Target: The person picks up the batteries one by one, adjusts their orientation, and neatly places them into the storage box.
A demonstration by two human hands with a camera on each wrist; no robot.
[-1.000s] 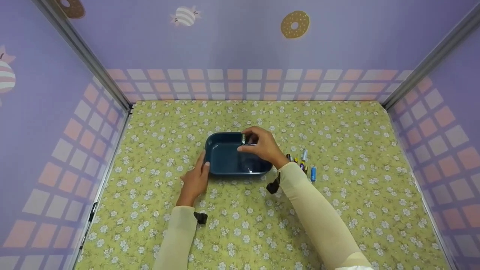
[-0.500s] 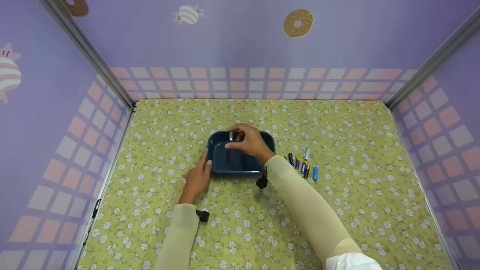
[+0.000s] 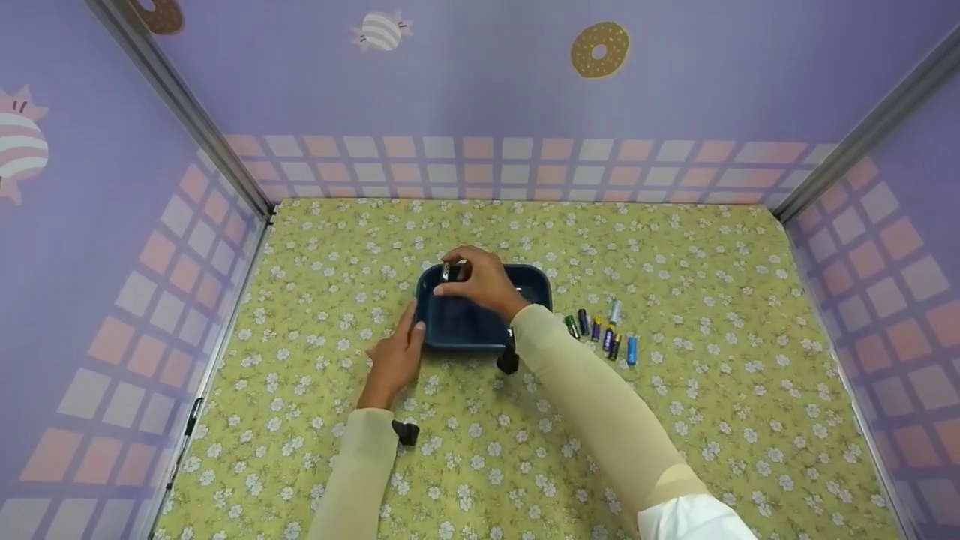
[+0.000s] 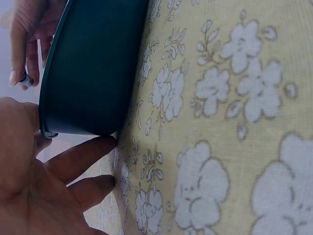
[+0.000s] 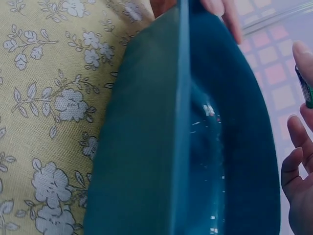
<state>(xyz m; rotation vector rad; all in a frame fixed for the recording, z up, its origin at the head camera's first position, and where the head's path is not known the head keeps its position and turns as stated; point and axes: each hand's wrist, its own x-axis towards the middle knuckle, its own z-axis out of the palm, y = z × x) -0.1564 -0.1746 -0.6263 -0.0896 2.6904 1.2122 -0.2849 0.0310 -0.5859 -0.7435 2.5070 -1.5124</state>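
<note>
A dark blue rectangular tray (image 3: 472, 347) with rounded corners and raised walls stands on the flowered cloth. My left hand (image 3: 396, 356) holds its left side, thumb at the rim and fingers against the outer wall; in the left wrist view these fingers (image 4: 80, 159) are spread, one tip low against the tray. Over the tray's left part, my right hand (image 3: 480, 281) pinches a small battery (image 3: 445, 271) between thumb and fingertips. That battery (image 5: 304, 88) shows green and black in the right wrist view, partly cut off by the frame edge. My right hand hides part of the tray's inside.
Several loose batteries lie on the cloth right of the tray, among them a green one (image 3: 572, 327), a purple and yellow one (image 3: 596, 328) and a bright blue one (image 3: 632, 350). Purple patterned panels (image 3: 495, 90) wall in the back and both sides.
My right hand has moved left across the tray with the battery, uncovering the tray's right end and more of the loose batteries. My left hand keeps its place at the tray's left side.
</note>
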